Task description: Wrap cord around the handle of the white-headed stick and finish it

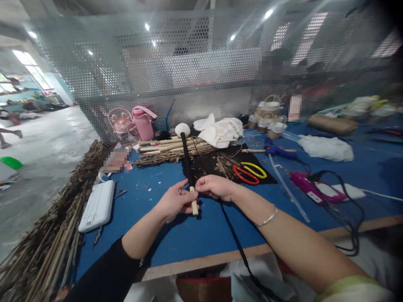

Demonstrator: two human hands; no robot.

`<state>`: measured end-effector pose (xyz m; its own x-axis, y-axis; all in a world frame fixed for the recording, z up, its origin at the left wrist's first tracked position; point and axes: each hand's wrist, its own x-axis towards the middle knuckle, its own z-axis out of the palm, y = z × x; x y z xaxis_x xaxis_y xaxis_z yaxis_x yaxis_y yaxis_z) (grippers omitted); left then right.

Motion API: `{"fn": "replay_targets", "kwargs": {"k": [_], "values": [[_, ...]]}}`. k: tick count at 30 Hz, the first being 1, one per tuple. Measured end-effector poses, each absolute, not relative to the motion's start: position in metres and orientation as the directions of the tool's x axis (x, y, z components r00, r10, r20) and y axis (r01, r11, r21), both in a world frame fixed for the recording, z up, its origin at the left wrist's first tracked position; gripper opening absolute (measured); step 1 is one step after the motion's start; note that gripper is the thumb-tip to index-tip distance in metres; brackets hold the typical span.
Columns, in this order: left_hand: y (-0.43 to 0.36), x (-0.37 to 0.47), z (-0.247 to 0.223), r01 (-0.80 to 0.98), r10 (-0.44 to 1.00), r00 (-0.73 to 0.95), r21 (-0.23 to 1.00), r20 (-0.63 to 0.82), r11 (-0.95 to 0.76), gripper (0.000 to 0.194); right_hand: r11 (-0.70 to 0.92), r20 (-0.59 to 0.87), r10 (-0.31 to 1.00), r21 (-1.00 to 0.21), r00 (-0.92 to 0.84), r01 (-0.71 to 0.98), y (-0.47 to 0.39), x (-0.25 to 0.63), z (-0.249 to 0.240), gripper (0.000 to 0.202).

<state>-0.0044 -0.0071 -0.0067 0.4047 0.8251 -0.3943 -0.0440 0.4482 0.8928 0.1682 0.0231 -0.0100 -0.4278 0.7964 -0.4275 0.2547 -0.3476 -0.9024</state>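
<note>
My left hand [178,201] grips a pale wooden stick [194,205] near its bare lower end. The shaft above is covered in black, and at its far end sits a round white padded head [182,129]. Close against the stick, my right hand [215,186] is closed with thumb and forefinger pinched where the black covering ends. A black cord [229,224] runs from under that hand down over the table's front edge. The pinched part of the cord is mostly hidden by the fingers.
Scissors with red and yellow handles [250,173] lie on a dark cloth [208,165]. Behind are sticks [166,147] and white fabric [220,129]. A blue glue gun [278,150] and magenta power strip [317,188] are right; a white device [97,205] and dried stalks [59,222] left.
</note>
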Motion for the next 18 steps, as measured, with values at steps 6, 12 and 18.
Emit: {"fn": "replay_targets", "kwargs": {"k": [6, 12, 18], "values": [[-0.0058, -0.009, -0.0047, -0.126, 0.768, 0.531, 0.863, -0.358, 0.489, 0.055, -0.455, -0.431, 0.75, -0.887, -0.502, 0.08, 0.0245, 0.1694, -0.0122, 0.018], [-0.0047, -0.0121, -0.0043, -0.172, 0.704, 0.661, 0.86, -0.261, 0.481, 0.041, -0.555, -0.38, 0.644, -0.829, -0.664, -0.064, 0.0247, 0.1692, -0.0138, 0.027], [-0.0068, -0.0071, -0.0092, 0.083, 0.844, 0.434, 0.947, -0.314, 0.309, 0.066, -0.498, -0.395, 0.744, -0.866, -0.54, -0.052, 0.0241, 0.1637, -0.0198, 0.03]]}}
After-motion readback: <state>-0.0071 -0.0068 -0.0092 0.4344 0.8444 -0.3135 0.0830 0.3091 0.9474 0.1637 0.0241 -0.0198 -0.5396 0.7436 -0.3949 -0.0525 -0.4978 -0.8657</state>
